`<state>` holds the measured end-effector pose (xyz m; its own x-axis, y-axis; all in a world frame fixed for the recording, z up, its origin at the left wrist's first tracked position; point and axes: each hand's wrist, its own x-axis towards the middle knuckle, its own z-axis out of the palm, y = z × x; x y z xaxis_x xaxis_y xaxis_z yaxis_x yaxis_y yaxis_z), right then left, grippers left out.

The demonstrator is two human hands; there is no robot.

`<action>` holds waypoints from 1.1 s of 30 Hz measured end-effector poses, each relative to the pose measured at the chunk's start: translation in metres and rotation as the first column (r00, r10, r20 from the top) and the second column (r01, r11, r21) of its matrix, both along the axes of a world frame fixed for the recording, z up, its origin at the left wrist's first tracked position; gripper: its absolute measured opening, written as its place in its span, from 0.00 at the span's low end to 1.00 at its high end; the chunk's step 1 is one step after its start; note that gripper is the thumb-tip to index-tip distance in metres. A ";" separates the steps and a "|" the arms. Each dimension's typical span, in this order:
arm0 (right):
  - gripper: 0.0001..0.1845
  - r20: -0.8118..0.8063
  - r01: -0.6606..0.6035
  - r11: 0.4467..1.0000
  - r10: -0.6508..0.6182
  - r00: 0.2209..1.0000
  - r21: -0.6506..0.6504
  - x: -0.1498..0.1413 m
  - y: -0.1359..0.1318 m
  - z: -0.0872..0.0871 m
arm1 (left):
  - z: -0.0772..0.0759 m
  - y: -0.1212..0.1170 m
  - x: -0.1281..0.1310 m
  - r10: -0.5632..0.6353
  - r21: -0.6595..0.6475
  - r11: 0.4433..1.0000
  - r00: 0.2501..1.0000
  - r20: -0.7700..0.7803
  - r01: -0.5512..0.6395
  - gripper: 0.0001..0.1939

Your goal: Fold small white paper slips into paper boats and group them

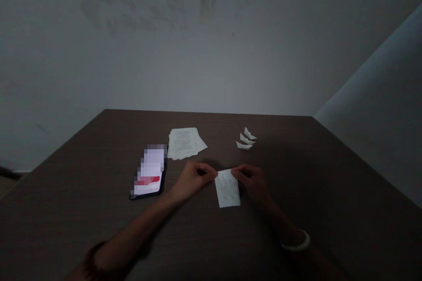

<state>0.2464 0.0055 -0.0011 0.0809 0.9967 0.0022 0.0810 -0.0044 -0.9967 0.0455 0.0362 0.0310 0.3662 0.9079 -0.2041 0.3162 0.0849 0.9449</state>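
A small rectangular slip of printed white paper [227,189] lies on the dark wood table [296,167], and it is held at its top corners. My left hand [193,180] pinches the upper left corner between thumb and fingers. My right hand [249,182] grips the upper right corner, with the fingers over the paper's top edge. A pale beaded bracelet [296,242] circles my right wrist, and a dark band [94,261] circles my left wrist.
Beyond my hands lie a stack of printed sheets [184,143] and three small folded paper boats [245,139]. A phone [148,171] with a lit, blurred screen lies to the left. A grey wall [211,66] rises behind the table's far edge.
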 end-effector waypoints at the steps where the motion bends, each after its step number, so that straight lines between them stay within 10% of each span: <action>1: 0.12 0.001 0.003 1.000 -0.003 1.000 -0.001 0.000 0.000 0.001 | 0.001 0.000 0.000 -0.011 -0.011 1.000 1.000 -0.005 0.010 0.13; 25: 0.14 0.056 0.151 0.985 -0.156 0.986 0.086 -0.009 -0.004 0.001 | -0.003 -0.007 0.003 -0.182 0.023 0.983 0.983 0.025 0.181 0.18; 33: 0.18 -0.080 -0.040 0.998 0.036 0.996 -0.052 -0.003 0.002 0.011 | -0.009 -0.002 -0.001 -0.126 -0.053 0.990 0.989 0.079 0.130 0.18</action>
